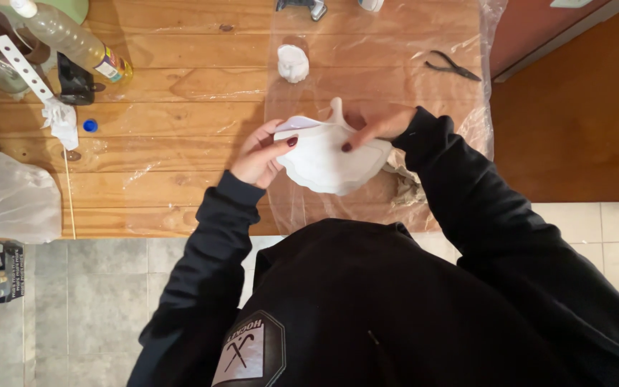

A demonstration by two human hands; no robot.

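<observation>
I hold a flat white clay piece point(327, 161) with wavy edges and a small stalk at its top, above a clear plastic sheet point(395, 64) spread on the wooden table point(180, 93). My left hand point(259, 154) grips its left edge, thumb on top. My right hand point(377, 125) pinches its upper right edge, with one fingertip pressing on the surface. Both sleeves are black. A small white lump of clay point(293, 63) lies on the plastic sheet beyond the piece.
Black pliers point(453, 66) lie at the sheet's far right. At the far left stand a plastic bottle of yellowish liquid point(80, 44), a perforated white strip point(23, 66), a crumpled tissue point(62, 122) and a blue cap point(90, 125). A clear bag point(8, 201) sits at the left edge.
</observation>
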